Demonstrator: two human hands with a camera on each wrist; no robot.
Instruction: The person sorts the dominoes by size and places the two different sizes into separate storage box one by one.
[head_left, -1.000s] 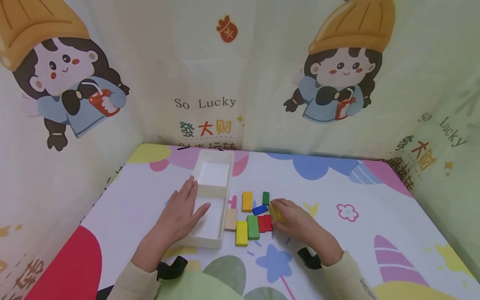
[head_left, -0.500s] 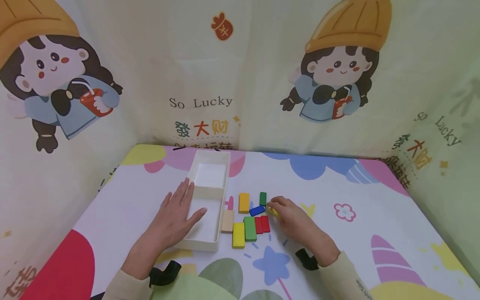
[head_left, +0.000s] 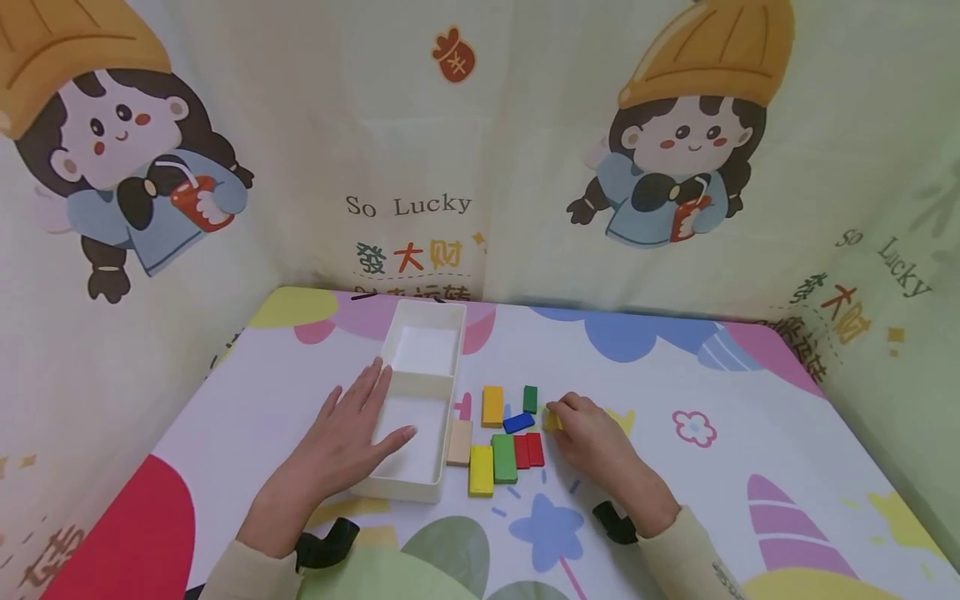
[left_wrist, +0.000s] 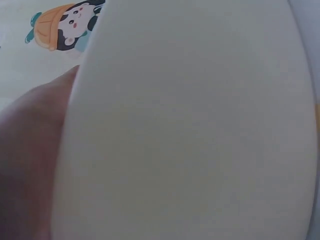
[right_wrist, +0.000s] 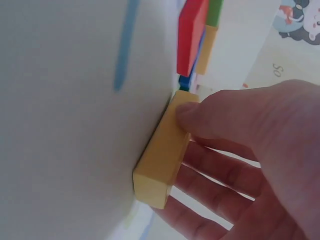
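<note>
My right hand (head_left: 596,437) pinches a yellow block (right_wrist: 162,150) close over the table, thumb on one face and fingers along the other side. In the head view most of that block is hidden behind the fingers. My left hand (head_left: 341,437) lies with straight fingers along the left side of a white two-compartment box (head_left: 431,379), thumb reaching over the nearer compartment. The box wall (left_wrist: 185,125) fills the left wrist view. Between the hands lie a dark green block (head_left: 530,399), a blue block (head_left: 518,423), an orange-yellow block (head_left: 492,407) and two red blocks (head_left: 535,449).
Nearer me are a green block (head_left: 505,458), another yellow block (head_left: 482,471) and a tan block (head_left: 460,442) against the box's right side. A patterned cloth (head_left: 645,383) covers the table, and a printed curtain (head_left: 525,167) hangs behind it.
My right hand, still holding the yellow block, shifts slightly left and then back right, a little farther from the blue block. My left hand stays at the box. The head view sways slightly.
</note>
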